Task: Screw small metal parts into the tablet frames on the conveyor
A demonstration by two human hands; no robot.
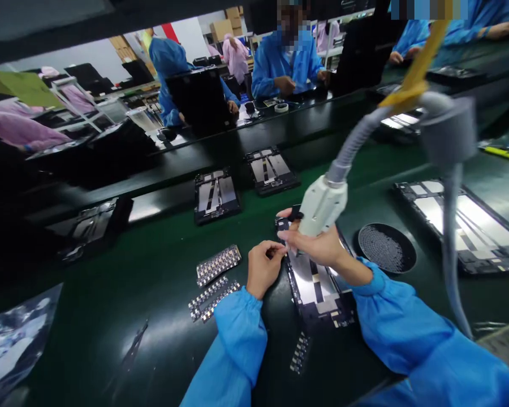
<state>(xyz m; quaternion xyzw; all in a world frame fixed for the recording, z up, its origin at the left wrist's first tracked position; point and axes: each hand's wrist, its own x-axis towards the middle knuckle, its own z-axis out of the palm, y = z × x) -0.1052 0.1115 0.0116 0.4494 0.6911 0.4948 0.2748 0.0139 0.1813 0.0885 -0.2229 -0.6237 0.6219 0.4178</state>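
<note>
The right hand's [316, 246] fingers wrap the driver [324, 202], probably light and stiff, best gripped low on its body. The left hand's [263, 267] fingers press together at the tablet's [304, 274] left edge; whether they pinch anything, I cannot tell. The tablet lies flat on the tabletop [152, 271], probably fragile, best held by its rim. A dish [385, 247] sits close right; beyond the board strips [219, 265], leftward, is open room.

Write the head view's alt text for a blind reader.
A person's right hand holds a white tool on a grey hose over an opened tablet, while the left hand pinches near its edge. More opened tablets and a round dish share the green table; people work beyond.
</note>
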